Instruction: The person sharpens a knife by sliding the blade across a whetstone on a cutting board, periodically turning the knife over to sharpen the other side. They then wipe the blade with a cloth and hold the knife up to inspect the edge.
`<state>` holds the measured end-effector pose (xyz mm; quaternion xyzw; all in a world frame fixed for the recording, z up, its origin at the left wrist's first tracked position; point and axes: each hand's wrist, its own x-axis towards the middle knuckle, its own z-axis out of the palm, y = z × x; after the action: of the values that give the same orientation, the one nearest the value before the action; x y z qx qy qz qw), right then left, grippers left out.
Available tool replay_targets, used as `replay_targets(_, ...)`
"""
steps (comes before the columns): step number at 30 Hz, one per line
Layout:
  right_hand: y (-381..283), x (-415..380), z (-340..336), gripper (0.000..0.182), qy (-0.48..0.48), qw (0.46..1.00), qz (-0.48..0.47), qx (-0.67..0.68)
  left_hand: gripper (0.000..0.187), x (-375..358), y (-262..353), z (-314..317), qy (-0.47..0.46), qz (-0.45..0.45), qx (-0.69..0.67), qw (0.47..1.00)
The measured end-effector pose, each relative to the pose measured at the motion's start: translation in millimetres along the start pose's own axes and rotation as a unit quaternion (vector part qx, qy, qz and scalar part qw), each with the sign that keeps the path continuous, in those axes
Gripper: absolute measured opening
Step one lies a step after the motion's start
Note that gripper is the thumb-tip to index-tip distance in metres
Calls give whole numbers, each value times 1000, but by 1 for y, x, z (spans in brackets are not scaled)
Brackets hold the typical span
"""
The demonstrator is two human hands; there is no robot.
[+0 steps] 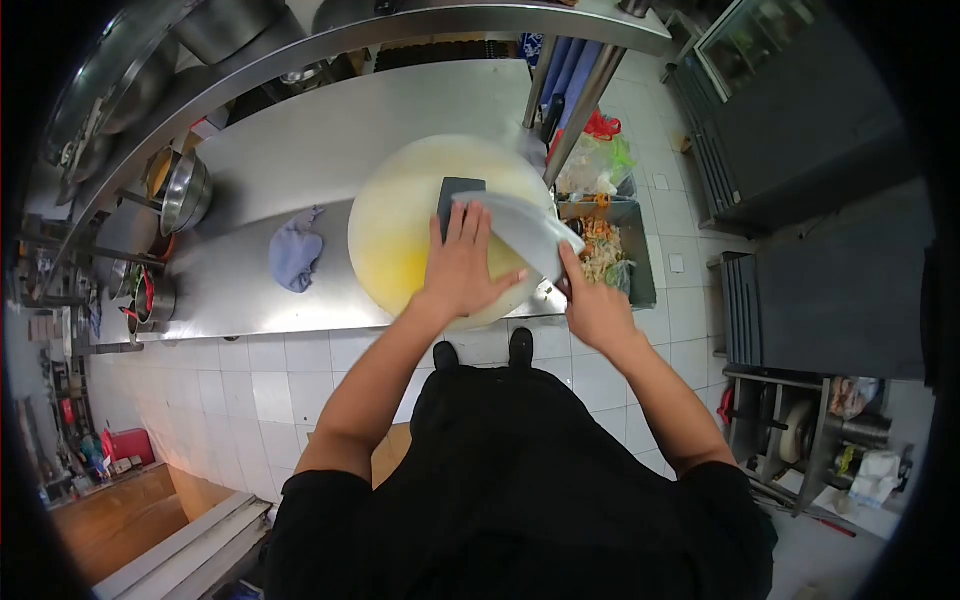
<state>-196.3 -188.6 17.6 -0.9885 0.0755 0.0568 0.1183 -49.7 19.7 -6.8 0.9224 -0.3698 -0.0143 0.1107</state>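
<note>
A dark whetstone (462,186) lies on the round, pale cutting board (392,205), which has a yellow stain. The broad blade of a cleaver (522,228) slants over the board, its far corner overlapping the stone. Around the cleaver's handle, at the board's right edge, my right hand (597,308) is closed. My left hand (462,262) is open, fingers stretched forward and thumb spread to the right. Its fingertips reach the near part of the stone, right at the blade's corner.
The board rests on a steel counter (310,215) beside a blue-grey cloth (297,250). Metal bowls (187,192) stand at the left. A bin of food scraps (640,262) is at the right, near a shelf post (585,115). An overhead shelf (440,22) spans the back.
</note>
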Motion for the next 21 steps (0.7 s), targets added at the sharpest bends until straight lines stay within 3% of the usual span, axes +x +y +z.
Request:
replay_targets(4, -4, -74, -4, 83, -77, 997, -16, 6, 117, -106, 34, -15, -6, 26, -51, 998)
replay_targets(7, -8, -83, -3, 88, -165, 986, 25, 17, 116, -101, 29, -6, -19, 28, -71, 997)
replay_targets(9, 4, -26, 5, 90, -28, 999, -13, 8, 114, -42, 7, -2, 15, 23, -6, 1000)
replay_targets(11, 7, 21, 13, 91, 38, 999, -21, -1, 112, 11, -5, -2, 43, -6, 9, 999)
replay_targets(14, -3, 20, 3, 89, 27, 1000, -12, 7, 113, 13, -6, -2, 36, -11, 15, 999)
replay_targets(18, -9, -70, 4, 93, -112, 994, -3, 15, 119, -100, 21, -14, -6, 15, -56, 998)
replay_targets(21, -19, -70, -7, 91, -147, 989, 6, 7, 120, -107, 18, -13, -12, 14, -50, 999)
